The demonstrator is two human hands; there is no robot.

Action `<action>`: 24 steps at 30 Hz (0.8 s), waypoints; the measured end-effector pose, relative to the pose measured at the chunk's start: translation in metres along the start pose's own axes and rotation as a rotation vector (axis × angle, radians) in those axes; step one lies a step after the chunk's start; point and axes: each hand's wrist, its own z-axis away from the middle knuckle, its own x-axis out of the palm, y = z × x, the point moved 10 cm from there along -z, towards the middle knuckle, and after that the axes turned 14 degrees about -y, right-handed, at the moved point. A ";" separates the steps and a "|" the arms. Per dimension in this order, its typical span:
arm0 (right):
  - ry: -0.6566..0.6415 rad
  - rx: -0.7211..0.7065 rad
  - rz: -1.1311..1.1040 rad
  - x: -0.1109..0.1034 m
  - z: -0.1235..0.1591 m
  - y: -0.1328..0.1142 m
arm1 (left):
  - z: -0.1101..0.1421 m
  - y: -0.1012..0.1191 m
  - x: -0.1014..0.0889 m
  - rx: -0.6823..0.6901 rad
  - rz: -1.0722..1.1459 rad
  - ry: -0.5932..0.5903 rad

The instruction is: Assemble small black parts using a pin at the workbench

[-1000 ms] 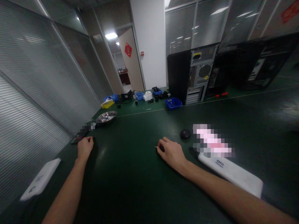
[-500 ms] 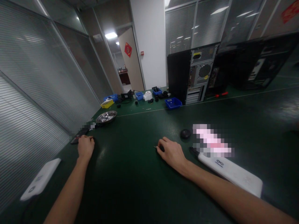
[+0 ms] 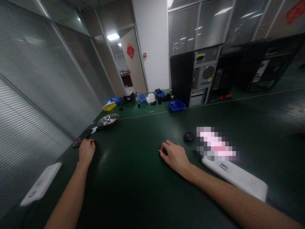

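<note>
On the left of the dark green table, my left hand (image 3: 86, 151) rests with its fingers curled down and closed. Whatever they grip, if anything, is hidden. Just beyond it lies a dark flat object (image 3: 82, 137), with a white piece (image 3: 94, 129) near its far end. Near the middle, my right hand (image 3: 175, 156) is closed in a pinch, low over the table. A tiny thin tip (image 3: 158, 150) pokes out at its thumb; the rest is covered by the fingers. A black computer mouse (image 3: 189, 137) sits a little beyond and right of this hand.
A white bar marked 18 (image 3: 234, 178) lies beside my right forearm, near a blurred pink patch (image 3: 216, 143). Another white device (image 3: 41, 184) is at left. Farther back are a metal bowl (image 3: 108, 120), a blue tray (image 3: 176, 105) and a computer tower (image 3: 182, 79).
My left hand has shifted very slightly to the left, its fingers still curled. My right hand keeps the same place and pinch.
</note>
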 end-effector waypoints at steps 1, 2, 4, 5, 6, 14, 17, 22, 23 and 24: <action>0.002 0.002 0.002 0.000 0.000 0.000 | -0.002 -0.003 0.001 0.000 0.015 -0.001; 0.003 0.004 0.003 0.000 0.000 0.000 | -0.004 -0.006 0.002 0.001 0.028 0.000; 0.005 0.007 0.006 -0.001 0.000 0.000 | -0.007 -0.012 0.002 -0.001 0.050 0.004; 0.006 0.007 0.007 -0.001 0.001 0.000 | -0.008 -0.015 0.002 -0.004 0.060 0.007; 0.005 0.006 0.007 -0.001 0.001 0.000 | -0.009 -0.018 0.002 -0.010 0.069 0.011; 0.001 0.003 0.004 -0.001 0.000 0.000 | 0.000 -0.015 -0.002 -0.026 0.057 0.023; -0.004 0.007 0.002 0.000 0.000 0.000 | 0.001 -0.004 -0.003 -0.016 0.011 0.016; -0.013 0.003 -0.009 0.000 0.000 0.000 | 0.000 -0.001 0.000 -0.040 0.005 -0.001; -0.015 0.001 -0.011 0.000 0.000 0.000 | -0.001 -0.003 0.000 -0.046 0.019 0.003; -0.016 -0.002 -0.013 0.000 0.000 -0.001 | -0.001 -0.006 0.000 -0.050 0.038 0.007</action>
